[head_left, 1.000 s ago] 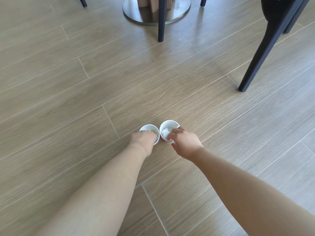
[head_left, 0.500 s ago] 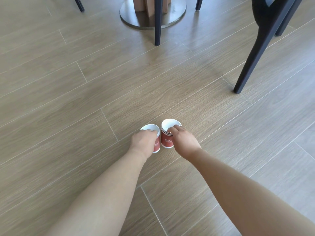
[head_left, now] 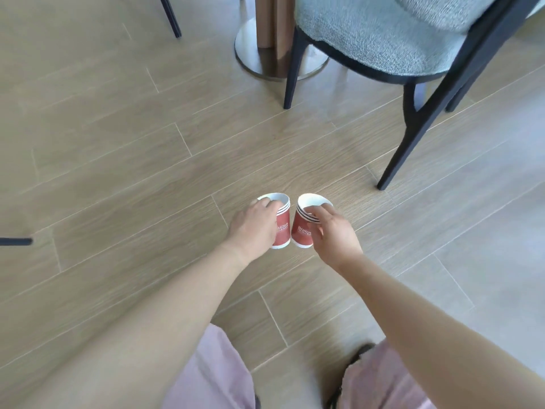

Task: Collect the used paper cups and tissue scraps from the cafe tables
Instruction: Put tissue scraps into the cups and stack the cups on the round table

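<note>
We make out white lettering on the red wall of the left cup (head_left: 283,231); it may read "Hilton", though it is blurred. The right cup (head_left: 302,231) carries similar print that we cannot read.

So we've got two paper cups here, both red with a white rim, thin dark stripes just under it, white lettering on the side (too blurry to read) and a white band at the base. The left cup (head_left: 282,228) sits against the inner side of our left hand (head_left: 253,228), fingertips hooked over its rim. The right cup (head_left: 302,231) is just inside our right hand (head_left: 336,237), pinched at the rim. Both are roughly upright, mouths leaning apart, bases nearly touching.
</note>
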Demonstrator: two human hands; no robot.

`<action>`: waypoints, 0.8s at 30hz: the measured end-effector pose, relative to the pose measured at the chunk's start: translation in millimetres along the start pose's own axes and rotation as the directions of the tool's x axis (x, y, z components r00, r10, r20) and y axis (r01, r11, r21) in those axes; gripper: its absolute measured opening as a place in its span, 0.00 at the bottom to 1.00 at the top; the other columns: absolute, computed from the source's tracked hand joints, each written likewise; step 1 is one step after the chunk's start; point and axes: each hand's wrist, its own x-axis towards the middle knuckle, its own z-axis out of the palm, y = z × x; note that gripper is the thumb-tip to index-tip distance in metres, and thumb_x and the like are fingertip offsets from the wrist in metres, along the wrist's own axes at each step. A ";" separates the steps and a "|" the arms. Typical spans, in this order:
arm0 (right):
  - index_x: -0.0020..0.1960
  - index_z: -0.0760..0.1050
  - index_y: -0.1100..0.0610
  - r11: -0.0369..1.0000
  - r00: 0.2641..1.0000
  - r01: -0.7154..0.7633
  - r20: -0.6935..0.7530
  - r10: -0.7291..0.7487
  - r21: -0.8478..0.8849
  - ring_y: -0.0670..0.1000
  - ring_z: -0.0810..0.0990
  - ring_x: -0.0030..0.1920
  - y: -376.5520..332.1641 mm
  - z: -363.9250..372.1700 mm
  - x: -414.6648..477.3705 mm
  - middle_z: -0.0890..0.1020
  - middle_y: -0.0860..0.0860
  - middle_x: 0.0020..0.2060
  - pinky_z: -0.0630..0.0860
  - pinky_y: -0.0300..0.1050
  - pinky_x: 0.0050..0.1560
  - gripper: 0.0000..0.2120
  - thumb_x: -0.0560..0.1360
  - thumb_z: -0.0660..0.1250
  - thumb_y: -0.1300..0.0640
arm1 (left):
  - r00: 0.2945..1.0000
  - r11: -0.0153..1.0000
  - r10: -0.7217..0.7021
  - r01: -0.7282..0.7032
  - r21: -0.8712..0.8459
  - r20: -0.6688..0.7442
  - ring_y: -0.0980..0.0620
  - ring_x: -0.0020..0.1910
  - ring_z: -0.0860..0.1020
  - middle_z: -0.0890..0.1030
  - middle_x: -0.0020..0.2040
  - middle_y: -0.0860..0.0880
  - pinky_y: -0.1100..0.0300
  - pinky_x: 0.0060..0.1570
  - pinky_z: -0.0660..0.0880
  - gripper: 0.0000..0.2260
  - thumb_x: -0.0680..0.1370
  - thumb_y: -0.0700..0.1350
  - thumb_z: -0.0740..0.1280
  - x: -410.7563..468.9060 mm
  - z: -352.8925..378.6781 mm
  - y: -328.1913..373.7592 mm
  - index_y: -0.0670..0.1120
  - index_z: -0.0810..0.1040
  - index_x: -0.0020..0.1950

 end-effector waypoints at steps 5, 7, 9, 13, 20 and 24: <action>0.54 0.75 0.61 0.998 0.996 0.066 -0.063 -0.068 -0.021 0.62 0.74 0.48 -115.5 -124.7 -19.7 0.77 0.59 0.49 0.71 0.48 0.46 0.16 0.69 0.63 0.70 | 0.997 0.997 0.056 -0.059 -0.045 -0.057 0.43 0.59 0.71 0.75 0.58 0.46 0.47 0.54 0.71 0.15 0.76 0.41 0.59 -53.0 -148.3 37.7 0.46 0.70 0.62; 0.54 0.76 0.60 0.996 0.993 0.083 -0.084 -0.084 -0.011 0.62 0.75 0.47 -163.8 -172.0 -26.3 0.77 0.59 0.48 0.72 0.49 0.45 0.14 0.69 0.64 0.69 | 0.994 0.997 0.065 -0.069 -0.046 -0.089 0.44 0.59 0.72 0.75 0.57 0.47 0.49 0.53 0.71 0.15 0.76 0.41 0.59 -72.9 -209.5 47.2 0.47 0.71 0.62; 0.53 0.76 0.60 0.995 0.990 0.101 -0.098 -0.100 -0.001 0.62 0.75 0.48 -208.4 -214.3 -32.1 0.78 0.58 0.48 0.74 0.50 0.46 0.14 0.69 0.64 0.68 | 0.992 0.995 0.072 -0.078 -0.055 -0.105 0.44 0.58 0.72 0.76 0.57 0.48 0.50 0.53 0.70 0.15 0.76 0.41 0.59 -92.3 -267.4 53.4 0.48 0.71 0.63; 0.55 0.76 0.58 0.990 0.986 0.138 -0.095 -0.137 0.004 0.59 0.75 0.49 -284.3 -279.5 -43.1 0.78 0.55 0.49 0.76 0.52 0.44 0.15 0.70 0.64 0.67 | 0.985 0.980 0.054 -0.085 -0.181 -0.166 0.46 0.56 0.75 0.78 0.56 0.50 0.52 0.50 0.72 0.13 0.76 0.42 0.61 -134.5 -365.6 56.7 0.49 0.75 0.60; 0.54 0.78 0.56 0.978 0.965 0.209 -0.162 -0.208 -0.013 0.58 0.76 0.50 -373.8 -330.4 -58.9 0.78 0.53 0.48 0.77 0.54 0.43 0.14 0.71 0.64 0.67 | 0.966 0.926 0.022 -0.117 -0.358 -0.257 0.48 0.54 0.77 0.80 0.55 0.52 0.52 0.50 0.74 0.12 0.74 0.42 0.66 -188.6 -461.2 36.5 0.51 0.78 0.57; 0.54 0.78 0.57 0.967 0.941 0.254 -0.226 -0.254 -0.030 0.60 0.76 0.49 -401.5 -334.1 -59.2 0.78 0.54 0.48 0.77 0.53 0.45 0.14 0.71 0.64 0.69 | 0.947 0.909 0.066 -0.188 -0.371 -0.316 0.48 0.50 0.78 0.80 0.52 0.52 0.51 0.47 0.75 0.11 0.74 0.41 0.67 -199.4 -482.8 19.2 0.50 0.79 0.55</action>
